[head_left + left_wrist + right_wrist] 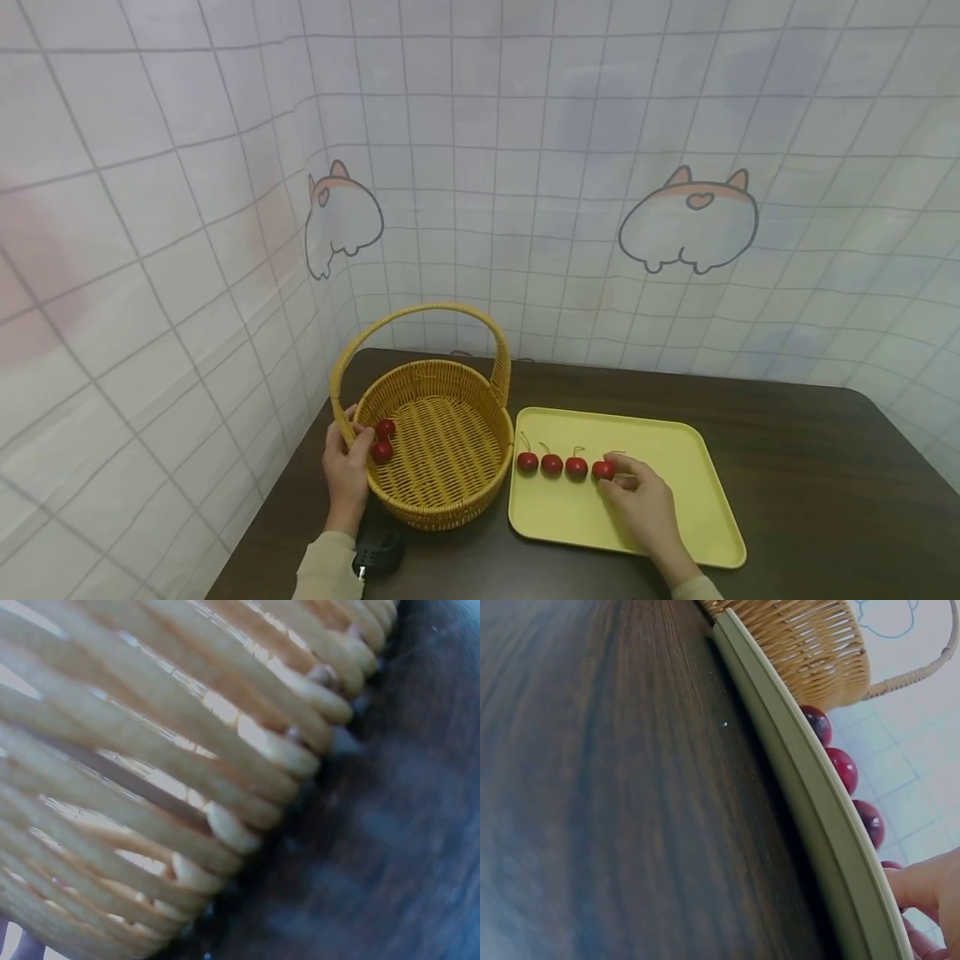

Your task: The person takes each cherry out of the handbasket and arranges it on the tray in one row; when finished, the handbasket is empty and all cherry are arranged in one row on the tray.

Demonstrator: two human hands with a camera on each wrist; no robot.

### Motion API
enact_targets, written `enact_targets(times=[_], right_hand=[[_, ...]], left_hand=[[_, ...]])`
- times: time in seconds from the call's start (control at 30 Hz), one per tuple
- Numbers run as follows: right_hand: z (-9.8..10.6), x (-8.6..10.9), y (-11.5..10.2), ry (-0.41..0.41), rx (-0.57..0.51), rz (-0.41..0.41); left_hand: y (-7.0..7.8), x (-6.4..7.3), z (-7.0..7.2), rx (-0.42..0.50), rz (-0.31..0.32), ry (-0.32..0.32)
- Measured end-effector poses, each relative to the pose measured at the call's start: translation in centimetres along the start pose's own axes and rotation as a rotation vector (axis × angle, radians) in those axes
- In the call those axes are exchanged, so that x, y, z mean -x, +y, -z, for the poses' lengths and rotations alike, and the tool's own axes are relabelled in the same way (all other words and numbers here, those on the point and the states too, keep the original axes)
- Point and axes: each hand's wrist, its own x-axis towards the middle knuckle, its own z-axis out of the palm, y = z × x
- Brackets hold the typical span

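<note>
My left hand (347,467) grips the left rim of the yellow wicker basket (442,517) at the foot of its tall handle, thumb on the inner side. Two cherries (383,441) lie inside, close to that thumb. On the yellow tray (577,521) several red cherries stand in a row, stems pointing up or back. My right hand (641,500) pinches the rightmost cherry (603,471) between thumb and fingers. Close up in the left wrist view is the basket's woven side (150,750). Past the tray's edge (825,825), the right wrist view shows the row of cherries (843,769).
The dark wooden table (817,483) carries basket and tray side by side, nearly touching. Behind and to the left hangs a white checked curtain (480,167) with cartoon animal drawings. A black strap-like object (381,554) is by my left wrist.
</note>
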Motion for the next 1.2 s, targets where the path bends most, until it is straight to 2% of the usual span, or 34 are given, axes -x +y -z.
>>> enact_targets(times=[0.1,0.37,0.47,0.6,0.77,0.97,1.07,1.2], right_hand=[[0.0,0.0,0.0,-0.006,0.027,0.006],[0.1,0.1,-0.1,-0.016,0.046,0.015],[0.0,0.1,-0.2,-0.014,0.055,0.020],[0.1,0.0,-0.3,-0.016,0.067,0.018],[0.2,0.0,-0.4,-0.020,0.073,0.013],[0.4,0.0,-0.6,-0.011,0.049,-0.002],[0.3,-0.1,-0.3,0.017,0.013,0.004],[0.1,0.2,-0.2,0.099,-0.076,0.030]], left_hand=[[0.3,0.2,0.1,-0.011,0.016,-0.003],[3.4,1.3,0.1,-0.040,0.012,-0.024],[3.9,1.4,0.0,-0.054,0.019,-0.018],[3.8,1.4,0.0,-0.055,0.011,-0.013],[3.0,1.1,0.0,-0.024,0.000,-0.019],[3.6,1.3,0.0,-0.028,0.012,-0.025],[3.5,1.3,0.1,-0.030,0.012,-0.022],[3.5,1.3,0.1,-0.029,0.010,-0.018]])
